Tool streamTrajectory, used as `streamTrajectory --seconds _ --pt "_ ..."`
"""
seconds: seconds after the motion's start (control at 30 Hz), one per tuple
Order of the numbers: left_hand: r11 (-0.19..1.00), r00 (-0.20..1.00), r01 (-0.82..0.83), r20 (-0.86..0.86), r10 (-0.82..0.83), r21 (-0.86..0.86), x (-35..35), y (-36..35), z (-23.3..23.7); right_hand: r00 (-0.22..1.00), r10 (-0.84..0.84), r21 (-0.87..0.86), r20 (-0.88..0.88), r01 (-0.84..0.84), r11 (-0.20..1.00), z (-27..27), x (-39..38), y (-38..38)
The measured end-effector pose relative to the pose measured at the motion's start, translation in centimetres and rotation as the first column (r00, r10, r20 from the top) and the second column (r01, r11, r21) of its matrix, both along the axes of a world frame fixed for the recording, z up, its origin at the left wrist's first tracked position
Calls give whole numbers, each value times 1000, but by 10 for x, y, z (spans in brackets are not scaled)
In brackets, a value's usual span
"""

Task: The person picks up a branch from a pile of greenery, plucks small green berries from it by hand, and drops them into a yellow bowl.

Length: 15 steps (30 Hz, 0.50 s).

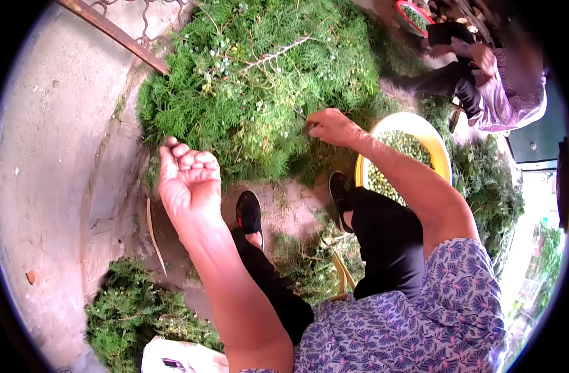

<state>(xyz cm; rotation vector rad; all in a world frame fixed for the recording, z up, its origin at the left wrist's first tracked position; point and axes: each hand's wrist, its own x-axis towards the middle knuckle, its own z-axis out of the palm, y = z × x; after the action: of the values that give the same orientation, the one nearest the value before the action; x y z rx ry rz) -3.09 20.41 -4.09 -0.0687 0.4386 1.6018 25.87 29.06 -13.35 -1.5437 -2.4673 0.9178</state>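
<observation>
A patterned shirt (402, 332) lies nearest, behind the left hand (191, 180) and right hand (334, 128). Green branches (259, 93) heap between and beyond them. A yellow bucket (441, 140) of small green pieces (406, 143) stands just right of the right hand, whose fingers bend inward, hold unclear. The left, palm up, is half curled, its hold also unclear.

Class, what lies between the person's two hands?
In the head view, green leafy branches show between the left hand and the right hand.
</observation>
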Motion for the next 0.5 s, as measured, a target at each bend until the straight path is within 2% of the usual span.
streamTrajectory --seconds 0.03,0.1,0.17,0.2,0.23,0.3,0.4,0.5 --pt "1000 1000 8 12 -8 10 3 0 0 995 -61 7 73 61 998 -2 1 15" --pt "1000 1000 -8 14 8 -3 8 0 2 969 -246 5 27 246 969 2 8 39" --pt "1000 1000 -20 -1 20 -9 11 0 3 954 -290 210 -80 301 930 -15 20 68" --pt "999 1000 -28 -11 28 -26 13 0 4 935 -353 237 19 339 910 2 14 73" --pt "998 999 -39 -22 38 -42 14 1 5 929 -368 242 35 350 905 -1 15 89" --pt "997 999 -45 -23 44 -59 18 0 7 932 -363 406 10 328 853 -9 14 115" --pt "992 998 -51 -52 45 -116 24 0 11 923 -382 563 39 295 772 -10 7 138" --pt "984 993 -60 -108 42 -169 31 0 15 894 -417 549 162 270 791 -10 -3 155"
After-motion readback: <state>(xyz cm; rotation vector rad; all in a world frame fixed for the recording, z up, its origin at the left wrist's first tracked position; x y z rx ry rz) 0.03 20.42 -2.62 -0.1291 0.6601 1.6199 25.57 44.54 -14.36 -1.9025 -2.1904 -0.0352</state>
